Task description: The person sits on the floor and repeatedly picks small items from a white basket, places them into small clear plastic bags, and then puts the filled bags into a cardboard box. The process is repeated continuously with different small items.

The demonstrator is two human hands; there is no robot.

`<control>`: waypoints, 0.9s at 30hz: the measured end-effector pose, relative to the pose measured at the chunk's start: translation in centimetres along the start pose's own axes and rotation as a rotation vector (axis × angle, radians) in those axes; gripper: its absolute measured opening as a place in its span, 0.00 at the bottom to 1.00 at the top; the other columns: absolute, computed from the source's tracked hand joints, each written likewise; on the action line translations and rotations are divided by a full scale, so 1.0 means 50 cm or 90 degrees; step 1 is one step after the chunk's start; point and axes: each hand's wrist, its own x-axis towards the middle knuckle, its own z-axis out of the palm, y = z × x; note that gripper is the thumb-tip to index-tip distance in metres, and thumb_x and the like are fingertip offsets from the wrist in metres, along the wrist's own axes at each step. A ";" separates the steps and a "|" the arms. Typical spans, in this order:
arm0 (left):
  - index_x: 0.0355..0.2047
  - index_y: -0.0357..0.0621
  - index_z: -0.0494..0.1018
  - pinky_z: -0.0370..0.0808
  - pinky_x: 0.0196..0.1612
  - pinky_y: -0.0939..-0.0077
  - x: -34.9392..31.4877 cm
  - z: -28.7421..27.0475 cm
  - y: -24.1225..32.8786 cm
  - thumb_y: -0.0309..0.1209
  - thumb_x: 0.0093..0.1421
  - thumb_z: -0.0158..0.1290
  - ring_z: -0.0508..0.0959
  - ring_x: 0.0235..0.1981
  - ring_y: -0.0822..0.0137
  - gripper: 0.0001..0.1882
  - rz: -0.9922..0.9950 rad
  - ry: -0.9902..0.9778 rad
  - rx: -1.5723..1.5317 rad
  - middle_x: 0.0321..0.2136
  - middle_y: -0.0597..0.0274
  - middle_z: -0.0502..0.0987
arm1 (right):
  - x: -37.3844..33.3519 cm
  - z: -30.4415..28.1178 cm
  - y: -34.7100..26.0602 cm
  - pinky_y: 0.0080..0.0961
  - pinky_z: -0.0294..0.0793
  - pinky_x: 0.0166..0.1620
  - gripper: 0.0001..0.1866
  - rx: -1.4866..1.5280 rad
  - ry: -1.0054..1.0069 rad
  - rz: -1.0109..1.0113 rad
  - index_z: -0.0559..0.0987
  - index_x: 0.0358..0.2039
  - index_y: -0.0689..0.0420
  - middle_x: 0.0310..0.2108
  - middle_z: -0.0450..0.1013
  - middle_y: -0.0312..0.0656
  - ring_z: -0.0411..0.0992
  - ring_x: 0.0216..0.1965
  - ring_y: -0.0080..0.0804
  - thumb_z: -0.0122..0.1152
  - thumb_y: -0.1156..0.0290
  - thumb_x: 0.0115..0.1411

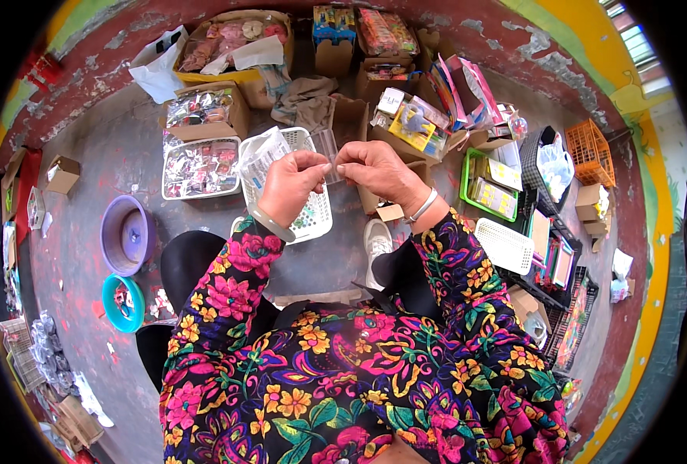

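Observation:
My left hand (291, 185) and my right hand (383, 172) are raised close together in front of me, thumbs and forefingers pinched. Between the fingertips shows a small clear plastic bag (326, 144), its edges hard to make out. Below my hands stands a white plastic basket (319, 220) with small green pieces at its bottom, partly hidden by my left hand. A printed clear plastic packet (260, 155) leans over the basket's left side, beside my left wrist.
To the left a white basket (201, 167) holds many small packets. A purple basin (127, 235) and a turquoise basin (122, 303) stand on the floor. Cardboard boxes (335, 57) line the far wall. On the right are a green tray (489, 190) and an empty white basket (505, 245).

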 end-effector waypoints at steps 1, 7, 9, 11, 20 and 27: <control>0.30 0.34 0.72 0.68 0.24 0.87 0.000 0.000 0.001 0.23 0.55 0.52 0.70 0.19 0.79 0.04 -0.001 0.001 0.007 0.22 0.66 0.73 | 0.001 0.000 0.005 0.15 0.65 0.25 0.05 0.007 0.006 0.001 0.76 0.25 0.64 0.18 0.70 0.32 0.65 0.21 0.17 0.57 0.75 0.51; 0.31 0.34 0.72 0.67 0.23 0.88 0.001 0.000 0.006 0.23 0.55 0.52 0.69 0.19 0.79 0.04 -0.008 -0.025 -0.014 0.22 0.66 0.73 | -0.008 -0.008 -0.022 0.10 0.60 0.21 0.07 0.112 0.030 0.133 0.77 0.26 0.61 0.17 0.69 0.32 0.66 0.19 0.15 0.60 0.70 0.49; 0.31 0.34 0.72 0.67 0.23 0.88 -0.002 0.003 0.009 0.22 0.55 0.52 0.69 0.19 0.79 0.04 -0.006 -0.039 -0.039 0.21 0.66 0.73 | -0.017 -0.013 -0.034 0.09 0.59 0.20 0.07 0.145 0.033 0.161 0.77 0.26 0.60 0.17 0.69 0.32 0.66 0.19 0.14 0.61 0.69 0.49; 0.31 0.34 0.72 0.67 0.24 0.88 -0.005 0.001 0.010 0.22 0.55 0.52 0.70 0.20 0.78 0.04 -0.021 -0.054 -0.080 0.22 0.65 0.73 | -0.020 -0.014 -0.041 0.12 0.65 0.24 0.06 0.174 0.019 0.167 0.77 0.25 0.61 0.19 0.71 0.32 0.68 0.20 0.16 0.61 0.71 0.49; 0.31 0.38 0.72 0.65 0.24 0.86 -0.026 0.012 0.024 0.22 0.54 0.52 0.69 0.22 0.76 0.03 -0.097 -0.202 -0.270 0.24 0.64 0.73 | -0.047 -0.011 -0.019 0.12 0.65 0.26 0.06 0.376 -0.071 0.165 0.76 0.26 0.60 0.20 0.70 0.31 0.66 0.20 0.16 0.61 0.71 0.50; 0.31 0.38 0.73 0.66 0.25 0.86 -0.019 0.025 0.029 0.23 0.55 0.52 0.70 0.24 0.75 0.03 -0.087 -0.216 -0.321 0.25 0.63 0.74 | -0.068 -0.004 -0.040 0.12 0.64 0.25 0.06 0.369 0.029 0.109 0.76 0.26 0.60 0.20 0.70 0.31 0.65 0.20 0.15 0.60 0.71 0.51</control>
